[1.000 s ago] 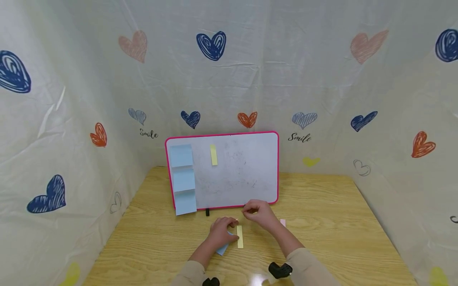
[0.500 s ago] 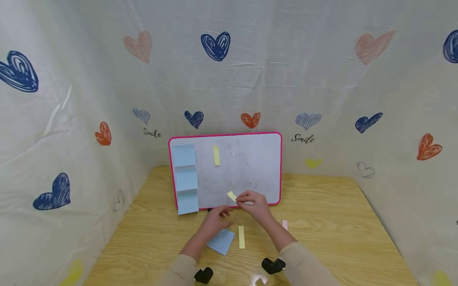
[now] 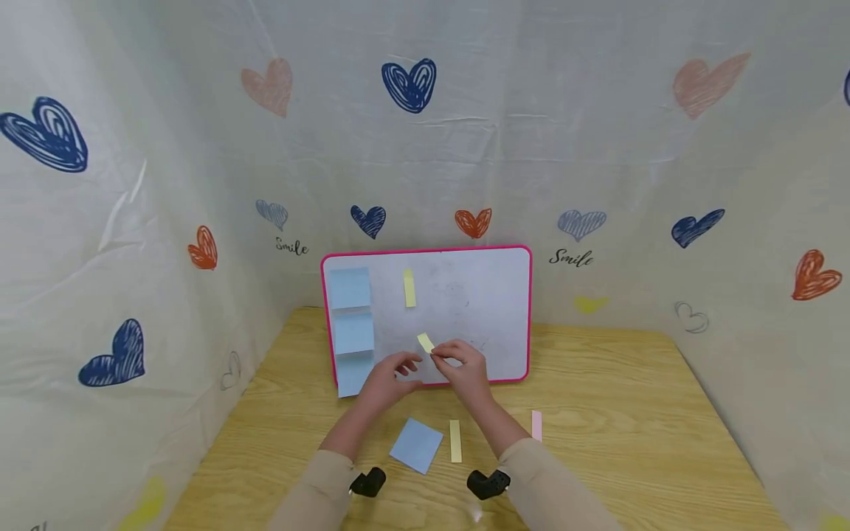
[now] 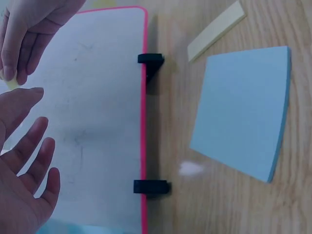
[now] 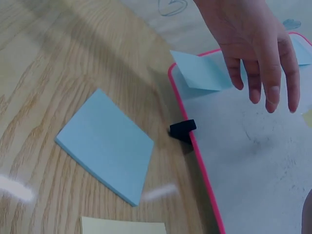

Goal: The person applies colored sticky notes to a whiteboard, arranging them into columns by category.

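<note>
My right hand (image 3: 462, 372) pinches a small yellow sticky note (image 3: 426, 343) by its lower end, in front of the whiteboard (image 3: 491, 310). Just left of it my left hand (image 3: 388, 383) hovers before the board's lower edge, fingers spread and holding nothing; the left wrist view shows its fingers (image 4: 36, 165) apart. Three blue sticky notes (image 3: 354, 332) run down the board's left side. Another yellow strip (image 3: 409, 288) is stuck near the top. In the right wrist view the left hand (image 5: 263, 53) hangs over the board, while the right hand is almost wholly out of frame.
A blue sticky note pad (image 3: 417, 445) and a thin yellow note pad (image 3: 455, 441) lie on the wooden table (image 3: 617, 428), between the forearms. A pink strip (image 3: 536, 425) lies to the right. Black clips (image 4: 151, 186) support the pink-framed board. A heart-printed curtain (image 3: 505, 162) stands behind.
The right hand has lifted the small yellow note from near the table up before the board. The left hand has left the blue pad and moved up toward the board.
</note>
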Tool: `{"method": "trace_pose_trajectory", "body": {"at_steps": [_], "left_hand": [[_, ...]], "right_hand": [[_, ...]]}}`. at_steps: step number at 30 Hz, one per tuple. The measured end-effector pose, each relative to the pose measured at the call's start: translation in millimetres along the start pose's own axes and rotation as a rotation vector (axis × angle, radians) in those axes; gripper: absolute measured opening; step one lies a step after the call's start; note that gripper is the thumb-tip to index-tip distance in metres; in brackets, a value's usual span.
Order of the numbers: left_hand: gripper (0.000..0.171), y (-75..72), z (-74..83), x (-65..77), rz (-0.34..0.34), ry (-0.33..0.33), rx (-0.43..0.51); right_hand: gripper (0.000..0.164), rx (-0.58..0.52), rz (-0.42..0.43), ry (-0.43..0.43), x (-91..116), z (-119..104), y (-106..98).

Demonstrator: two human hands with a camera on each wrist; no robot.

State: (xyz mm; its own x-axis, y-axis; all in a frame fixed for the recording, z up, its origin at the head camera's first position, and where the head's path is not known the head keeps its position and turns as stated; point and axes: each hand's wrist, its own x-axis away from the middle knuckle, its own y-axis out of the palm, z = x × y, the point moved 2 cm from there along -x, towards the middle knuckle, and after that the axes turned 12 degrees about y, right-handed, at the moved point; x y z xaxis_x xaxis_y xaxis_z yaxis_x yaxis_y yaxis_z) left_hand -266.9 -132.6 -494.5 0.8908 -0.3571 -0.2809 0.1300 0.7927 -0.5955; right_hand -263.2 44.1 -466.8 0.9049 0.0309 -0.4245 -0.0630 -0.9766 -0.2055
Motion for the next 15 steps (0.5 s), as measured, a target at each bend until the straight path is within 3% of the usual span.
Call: {"method": "trace_pose_trajectory", "body": {"at_steps": [7, 15], "left_hand": [[0.037, -23.3, 8.4, -11.8, 0.039, -0.019, -0.023], [0.037, -47.3, 14.2, -22.9, 0.081, 0.027, -0.067]], "right_hand": [[0.008, -0.048, 0.079, -0.023, -12, -6, 15], [0.007, -0.077, 0.143, 0.018, -22, -5, 30]]}}
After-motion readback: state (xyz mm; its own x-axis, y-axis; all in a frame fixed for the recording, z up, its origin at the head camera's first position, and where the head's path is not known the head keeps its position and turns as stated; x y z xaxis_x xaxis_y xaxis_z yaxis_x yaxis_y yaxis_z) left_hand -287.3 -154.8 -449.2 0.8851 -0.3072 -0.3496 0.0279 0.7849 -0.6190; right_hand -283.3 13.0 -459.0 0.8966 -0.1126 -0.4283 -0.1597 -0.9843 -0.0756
